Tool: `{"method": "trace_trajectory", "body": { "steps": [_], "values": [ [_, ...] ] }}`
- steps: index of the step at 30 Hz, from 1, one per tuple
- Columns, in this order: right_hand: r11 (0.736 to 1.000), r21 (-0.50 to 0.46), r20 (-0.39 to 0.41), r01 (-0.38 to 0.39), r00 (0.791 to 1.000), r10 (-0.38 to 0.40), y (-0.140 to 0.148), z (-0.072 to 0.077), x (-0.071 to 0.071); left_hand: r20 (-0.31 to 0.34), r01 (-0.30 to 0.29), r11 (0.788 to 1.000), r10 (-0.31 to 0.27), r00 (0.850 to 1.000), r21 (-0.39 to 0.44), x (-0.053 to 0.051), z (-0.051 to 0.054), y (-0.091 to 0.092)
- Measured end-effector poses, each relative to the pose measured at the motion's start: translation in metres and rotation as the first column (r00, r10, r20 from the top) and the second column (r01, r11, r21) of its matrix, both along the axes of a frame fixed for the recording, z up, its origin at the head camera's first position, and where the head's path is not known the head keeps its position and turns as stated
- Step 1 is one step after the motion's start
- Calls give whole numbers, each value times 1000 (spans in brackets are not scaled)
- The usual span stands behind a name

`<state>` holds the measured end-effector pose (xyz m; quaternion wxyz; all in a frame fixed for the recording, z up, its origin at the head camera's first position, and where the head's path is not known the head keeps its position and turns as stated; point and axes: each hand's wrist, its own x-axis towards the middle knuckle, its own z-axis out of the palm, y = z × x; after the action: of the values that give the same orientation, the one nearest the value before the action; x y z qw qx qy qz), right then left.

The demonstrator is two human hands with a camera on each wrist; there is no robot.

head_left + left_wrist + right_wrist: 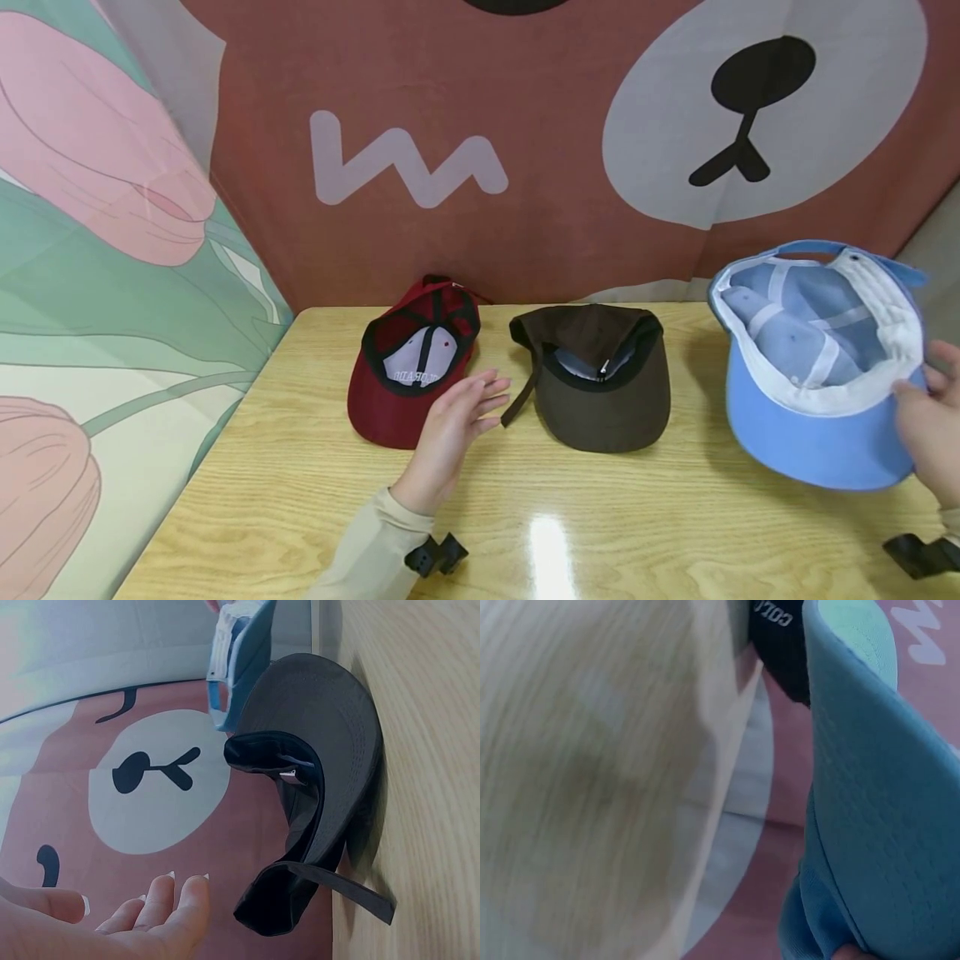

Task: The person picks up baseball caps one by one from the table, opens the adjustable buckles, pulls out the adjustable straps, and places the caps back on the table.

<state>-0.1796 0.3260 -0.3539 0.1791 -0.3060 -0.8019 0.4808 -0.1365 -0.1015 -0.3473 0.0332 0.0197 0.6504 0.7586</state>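
Note:
A light blue baseball cap [817, 442] is tilted up off the table at the right, its white-banded inside facing me. My right hand [933, 417] pinches its right edge between thumb and fingers; in the right wrist view the blue brim [885, 795] fills the right side. Over the table between the other two caps, my left hand [461, 425] is held with straight, relaxed fingers and nothing in it. A dark brown cap [607, 417] lies inside-up to its right, strap trailing left. Behind its wrist, a dark red cap [382, 417] also lies inside-up.
The wooden table [262, 500] ends at the back against a brown cloth [525, 233] printed with a bear's face. A floral cloth [135, 333] hangs along the left side. Black wrist devices [437, 555] sit on both sleeves.

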Motion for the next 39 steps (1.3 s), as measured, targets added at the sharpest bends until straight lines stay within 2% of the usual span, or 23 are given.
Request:
{"method": "trace_trajectory", "body": {
  "steps": [4, 9, 11, 13, 15, 19, 24, 29, 34, 39],
  "values": [
    [1000, -9, -24, 24, 999, -24, 2, 1, -2, -4, 9, 1000, -9, 1000, -4, 0, -1, 0],
    [998, 11, -112, 56, 992, -54, 22, -18, -11, -8, 15, 1000, -15, 1000, -8, 0, -1, 0],
    [998, 17, -112, 57, 992, -55, 23, -16, -12, -8, 15, 1000, -15, 1000, -8, 0, -1, 0],
    [998, 23, -96, 62, 994, -59, 18, -8, -11, -10, 15, 1000, -15, 1000, -6, 0, -2, 1],
    [998, -3, -66, 67, 996, -67, 5, 6, -8, -13, 17, 1000, -17, 1000, -2, 0, -2, 1],
    [998, -31, -60, 58, 996, -60, -18, 29, -1, -16, 23, 1000, -23, 1000, 3, -1, -3, 2],
    [1000, -19, -54, -15, 998, 14, -28, 38, 6, -14, 22, 1000, -22, 1000, 3, 0, -3, 2],
    [993, 46, -28, -110, 993, 111, -31, 39, 10, -10, 26, 1000, -26, 1000, 6, 0, -3, 2],
    [975, 98, -66, -197, 977, 204, -35, 38, 12, -11, 29, 1000, -29, 1000, 5, 0, -3, 3],
    [949, 142, -116, -281, 947, 298, -46, 39, 16, -15, 35, 999, -35, 999, 8, 1, -3, 5]
  ]
}}
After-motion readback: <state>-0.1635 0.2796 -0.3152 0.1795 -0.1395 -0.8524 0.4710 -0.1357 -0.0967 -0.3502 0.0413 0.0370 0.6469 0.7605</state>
